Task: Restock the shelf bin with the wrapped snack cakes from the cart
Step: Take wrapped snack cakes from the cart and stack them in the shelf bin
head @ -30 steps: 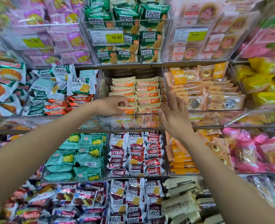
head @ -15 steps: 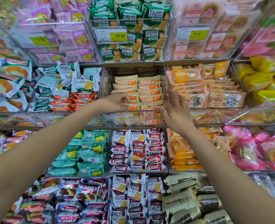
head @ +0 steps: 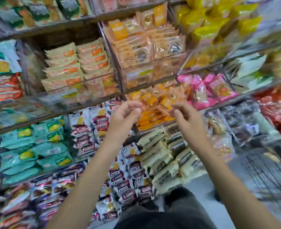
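Hands withdrawn from bin.
Left hand and right hand, loosely curled, empty, now hang below the snack cakes bin; view blurred.

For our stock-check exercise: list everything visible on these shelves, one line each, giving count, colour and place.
Beige cakes: two stacks, beige with orange labels, clear middle bin.
Orange packs: many, bin right of the beige cakes.
Yellow packs: several, top right.
Pink packs: several, right, one shelf lower.
Teal packs: many, lower left.
White-maroon packs: many, lower centre.
Cream packs: many, below the hands.
Cart: one, dark wire, blurred, lower right.
Left hand: empty, fingers loosely curled.
Right hand: empty, fingers loosely curled.
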